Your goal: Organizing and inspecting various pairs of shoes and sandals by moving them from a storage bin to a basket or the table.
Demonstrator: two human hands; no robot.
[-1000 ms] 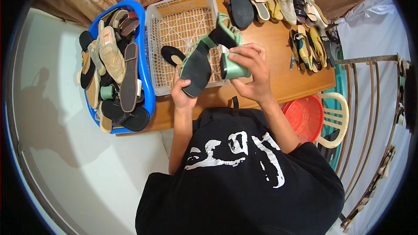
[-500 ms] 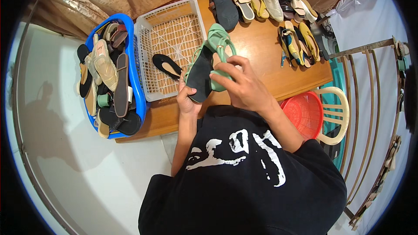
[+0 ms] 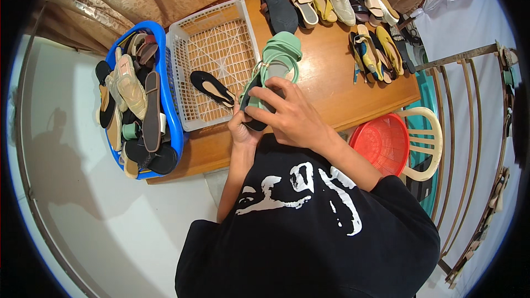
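Left hand [image 3: 241,128]: under near end of green sandals [image 3: 274,69], fingers curled round them.
Right hand [image 3: 290,113]: on top, fingers [image 3: 255,112] pinching near edge.
Sandal axis: near-to-far, tilted right, above desk [image 3: 337,91].
White basket [image 3: 190,33]: just left, black sandal [image 3: 212,88] inside.

both hands [image 3: 276,113] grip green sandals [image 3: 276,66] | white basket [image 3: 243,14] holds black sandal [image 3: 211,88] | wooden table [image 3: 331,88]
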